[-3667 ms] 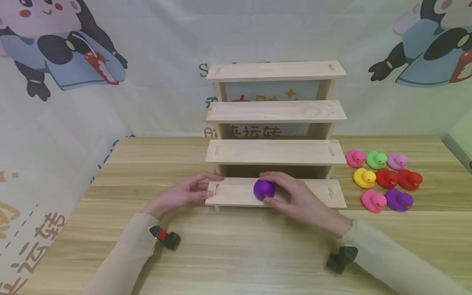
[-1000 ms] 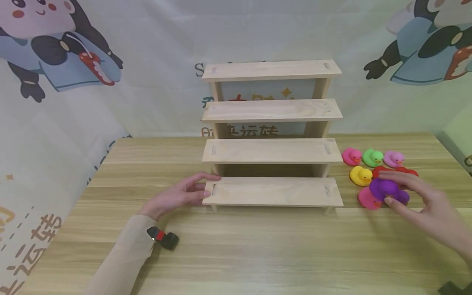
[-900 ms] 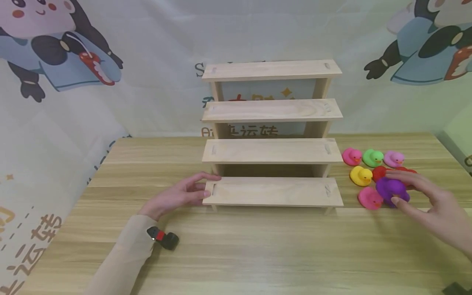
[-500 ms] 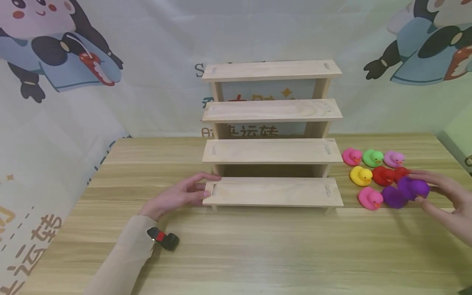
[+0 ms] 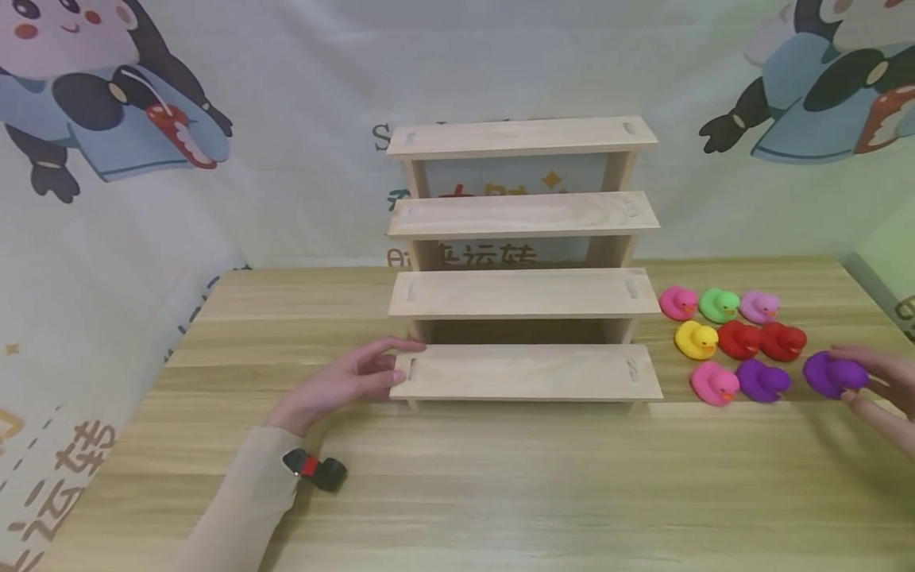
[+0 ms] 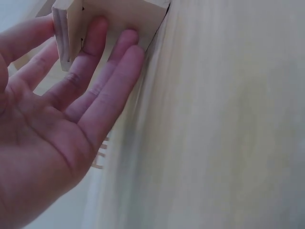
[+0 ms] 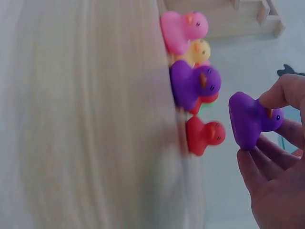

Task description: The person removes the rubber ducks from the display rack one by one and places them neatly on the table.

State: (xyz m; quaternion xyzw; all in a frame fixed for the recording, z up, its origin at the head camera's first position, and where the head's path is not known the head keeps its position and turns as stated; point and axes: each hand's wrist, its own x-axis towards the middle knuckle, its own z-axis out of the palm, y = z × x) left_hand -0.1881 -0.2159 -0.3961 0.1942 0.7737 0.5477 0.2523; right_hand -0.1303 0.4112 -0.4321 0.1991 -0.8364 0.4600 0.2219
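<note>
My right hand (image 5: pixel 886 389) pinches a purple rubber duck (image 5: pixel 835 375) between thumb and fingers, to the right of the other ducks. In the right wrist view this duck (image 7: pixel 250 119) is held up off the table. My left hand (image 5: pixel 343 385) holds the left end of the lowest step of a wooden tiered shelf (image 5: pixel 525 372). Seen from the left wrist, the thumb lies at the board's edge (image 6: pixel 66 36) and several fingers reach under it. Another purple duck (image 5: pixel 763 381) sits on the table, beside a pink duck (image 5: pixel 715 384).
Behind those ducks sit a yellow duck (image 5: pixel 696 340) and two red ducks, one at the right (image 5: pixel 782 342). A back row has a pink, a green (image 5: pixel 719 305) and a lilac duck (image 5: pixel 759 307). A printed cloth (image 5: pixel 307 143) hangs behind the wooden table (image 5: pixel 457 492).
The right hand has lifted the purple duck from the bottom step and carried it right, past the duck group. The left hand keeps its place at the shelf's left end.
</note>
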